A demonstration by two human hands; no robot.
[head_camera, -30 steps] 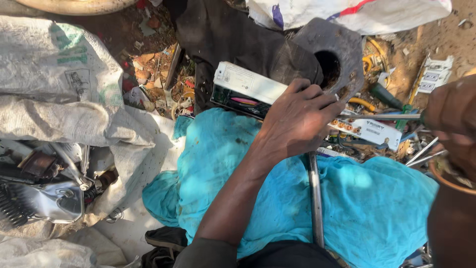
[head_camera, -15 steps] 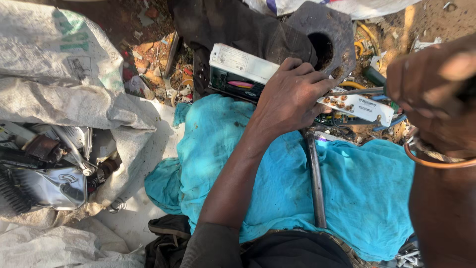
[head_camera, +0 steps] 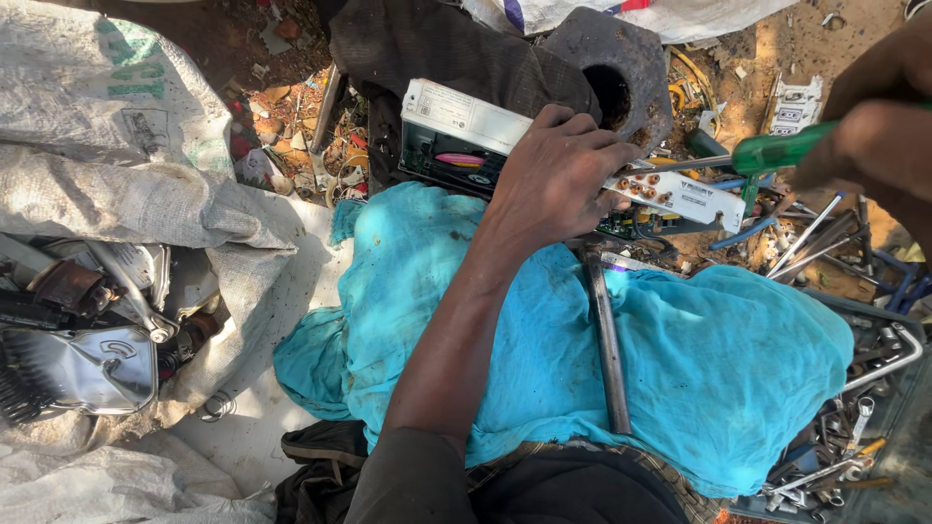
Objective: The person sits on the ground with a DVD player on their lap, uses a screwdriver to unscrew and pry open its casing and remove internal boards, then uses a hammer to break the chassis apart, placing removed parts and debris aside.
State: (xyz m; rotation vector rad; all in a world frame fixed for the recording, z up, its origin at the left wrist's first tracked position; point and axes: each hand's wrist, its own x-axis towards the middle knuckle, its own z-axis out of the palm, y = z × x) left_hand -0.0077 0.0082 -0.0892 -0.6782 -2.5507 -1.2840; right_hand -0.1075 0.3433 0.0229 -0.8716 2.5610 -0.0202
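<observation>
Landmark: unit [head_camera: 544, 146], 1 white-cased electronics box lying across a teal cloth [head_camera: 680, 369] on the person's lap.

- Left hand [head_camera: 563, 180]: 1, spread flat and pressing down on the unit's top, fingers curled over the far edge; it pins rather than grips.
- Right hand [head_camera: 879, 126]: 1, right of the unit, closed around the green handle of a screwdriver [head_camera: 767, 153].
- Screwdriver: 1, shaft pointing left toward the unit's rear panel [head_camera: 680, 194], tip just by the row of round sockets.
- Metal bar [head_camera: 607, 349]: 1, on the cloth just below the unit, running toward the person.
- Block [head_camera: 621, 68]: 1, dark with a round hole, just behind the unit.
- Sacks [head_camera: 107, 126]: at least 2, well left of the unit, with scrap metal parts between them.
- Loose tools [head_camera: 854, 427]: a tray of spanners and bits, lower right of the unit; count cannot be told.

Risks, as judged: the tip could slip off the panel and jab the left fingers close beside it; the unit sits on soft cloth, so pressure could tilt it off the lap; freed screws could vanish into the ground litter.
</observation>
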